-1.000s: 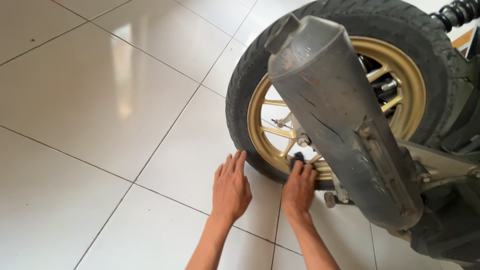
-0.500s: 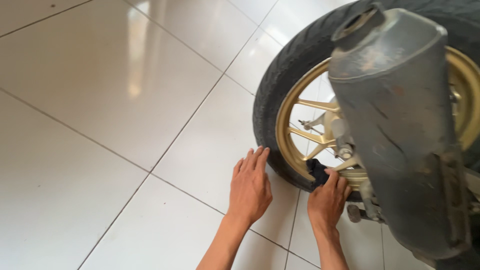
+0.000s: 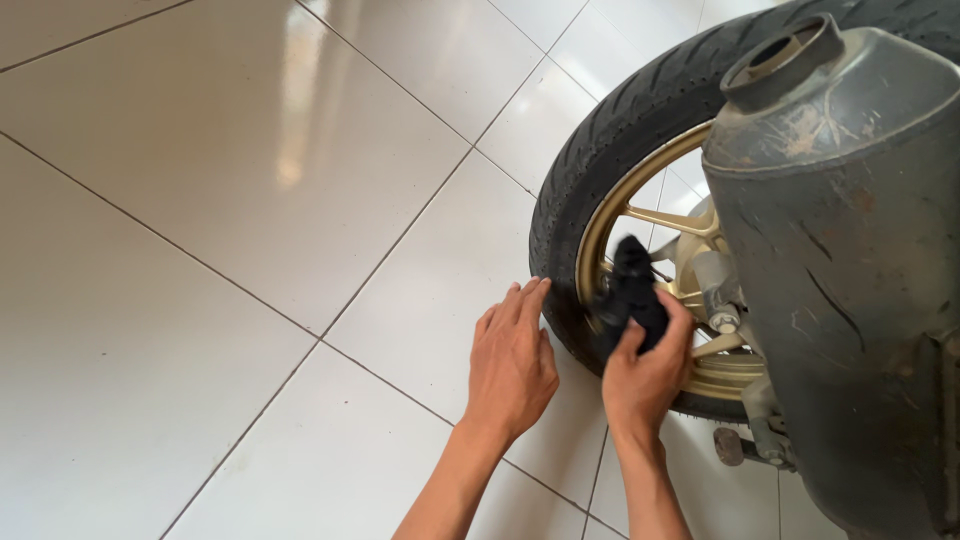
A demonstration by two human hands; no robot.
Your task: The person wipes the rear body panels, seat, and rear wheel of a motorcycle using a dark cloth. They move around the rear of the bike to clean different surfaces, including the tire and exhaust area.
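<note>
Item: one motorcycle rear wheel, viewed from above on a tiled floor.

Hands, two, both bare, with forearms entering from the bottom edge.
- Left hand (image 3: 512, 362): flat, palm down, fingers straight and close together, lying on the floor tile with the fingertips touching or just short of the tyre's lower sidewall; which of the two cannot be told. It holds nothing.
- Right hand (image 3: 645, 370): closed in a pinch around a dark cloth, thumb on the near side, fingers wrapped over the far side.

Dark cloth (image 3: 632, 292), one: black, bunched, blurred. It stands up out of the right hand and lies against the inner face of the gold rim, at the lower left arc of the wheel, just beside the tyre.

Tyre (image 3: 600, 140), one: black rubber, grooved tread visible along the top arc.

Gold rim (image 3: 622, 195), one: matt gold cast wheel. Three thin spokes (image 3: 672, 218) can be counted; others are hidden behind the exhaust.

Exhaust silencer (image 3: 850, 250), one: large grey canister, scuffed, with rust-coloured patches and dark scratches, and a round outlet pipe (image 3: 782, 52) at its top. It covers the right half of the wheel.

Floor tiles (image 3: 200, 200): glossy off-white squares with dark grout lines, about eight partly in view, carrying a pale streak of reflected light.

Packages, labels, signs: no legible marking can be made out on any surface.
</note>
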